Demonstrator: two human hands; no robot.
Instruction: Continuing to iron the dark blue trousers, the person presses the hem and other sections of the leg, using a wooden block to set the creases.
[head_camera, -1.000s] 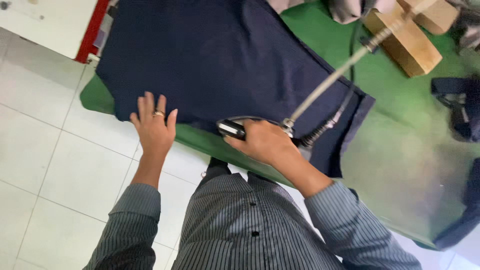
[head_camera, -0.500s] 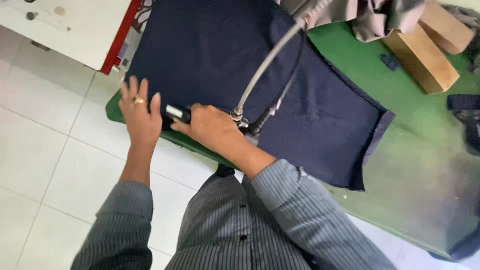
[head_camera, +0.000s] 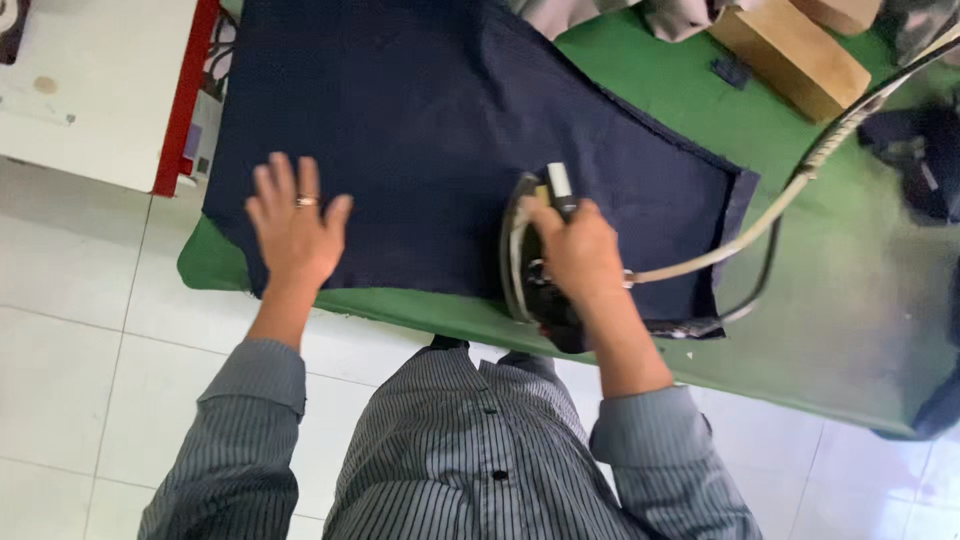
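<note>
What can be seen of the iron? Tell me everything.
The iron is dark-bodied with a pale, shiny soleplate edge showing along its left side. It sits on the navy cloth near the front edge of the green table, nose pointing away from the person. The right hand grips its handle from above, hiding most of the top. A pale hose and a dark cord run from its rear off to the right.

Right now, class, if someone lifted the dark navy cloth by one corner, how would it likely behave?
The navy cloth would probably go floppy: it lies flat and thin, draping over the green table's edge. It looks light, and might slide, since the left hand presses it flat beside the iron.
</note>
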